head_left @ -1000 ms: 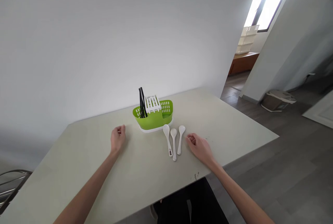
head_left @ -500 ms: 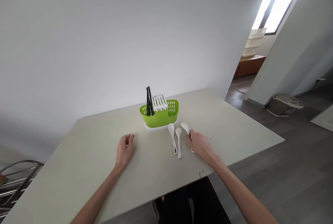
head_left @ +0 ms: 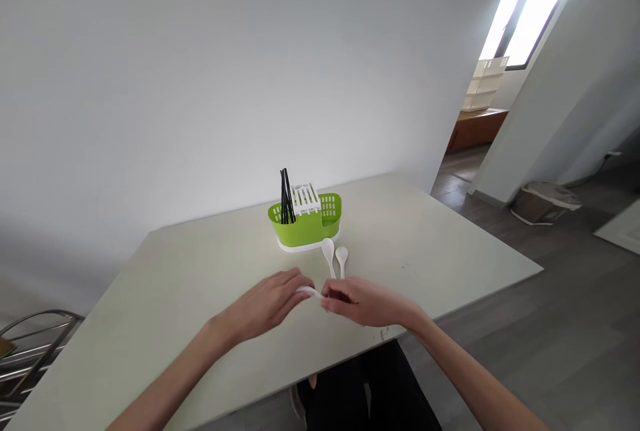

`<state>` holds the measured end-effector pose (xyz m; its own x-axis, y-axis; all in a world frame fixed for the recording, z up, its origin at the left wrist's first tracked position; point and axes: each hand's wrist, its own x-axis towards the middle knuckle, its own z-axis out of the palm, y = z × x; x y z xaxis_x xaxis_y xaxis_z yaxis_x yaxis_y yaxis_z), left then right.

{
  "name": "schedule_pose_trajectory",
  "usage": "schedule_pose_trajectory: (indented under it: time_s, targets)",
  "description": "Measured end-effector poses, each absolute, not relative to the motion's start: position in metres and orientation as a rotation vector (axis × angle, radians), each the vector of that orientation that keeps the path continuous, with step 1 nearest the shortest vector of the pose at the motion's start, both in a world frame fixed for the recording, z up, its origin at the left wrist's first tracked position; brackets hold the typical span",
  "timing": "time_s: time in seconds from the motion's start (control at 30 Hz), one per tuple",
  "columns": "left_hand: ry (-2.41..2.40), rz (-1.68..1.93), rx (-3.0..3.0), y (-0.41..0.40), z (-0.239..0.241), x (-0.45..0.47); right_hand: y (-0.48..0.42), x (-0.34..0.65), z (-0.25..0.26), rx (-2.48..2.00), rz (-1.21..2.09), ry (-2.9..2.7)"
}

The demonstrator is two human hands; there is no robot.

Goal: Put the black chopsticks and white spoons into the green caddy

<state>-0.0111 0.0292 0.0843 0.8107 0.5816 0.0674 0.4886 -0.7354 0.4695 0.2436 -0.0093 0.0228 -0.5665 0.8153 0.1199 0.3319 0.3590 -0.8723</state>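
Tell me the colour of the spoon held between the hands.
The spoon is white; the head view shows it best.

Pale, plain wall (head_left: 225, 71) behind; far edge of the off-white table (head_left: 195, 271) runs along it. Upper right: dark-framed window (head_left: 543, 11), daylight strong, panes washed out white. Below it, a white tiered shelf unit (head_left: 483, 87) on a reddish-brown cabinet (head_left: 477, 131). Grey plank floor (head_left: 550, 344), right; brownish bin (head_left: 543, 206) standing there. Lower left: metal-tube frame (head_left: 63, 313), partly cut off
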Motion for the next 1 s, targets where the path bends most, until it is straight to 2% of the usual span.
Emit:
schedule_pose_trajectory:
  time_s: [0.13, 0.33, 0.5, 0.8, 1.0]
  targets:
    - [1.053, 0.413, 2.619, 0.064, 0.109, -0.043, 0.006, 0.271, 0.004, -1.100, 1.159, -1.729]
    - [1.556, 0.692, 2.714, 0.132, 0.142, -0.085, 0.031, 0.306, -0.062, -1.264, 0.986, -1.393]
    - [1.555, 0.459, 2.809, 0.180, 0.131, -0.068, 0.035, 0.306, -0.099, -1.334, 0.921, -1.346]
    - [1.536, -0.078, 2.863, 0.239, 0.090, -0.038, 0.030, 0.303, -0.101, -1.376, 0.811, -1.406]
    - [1.549, -0.044, 2.809, 0.248, 0.077, -0.039, 0.032, 0.302, -0.101, -1.413, 0.761, -1.427]
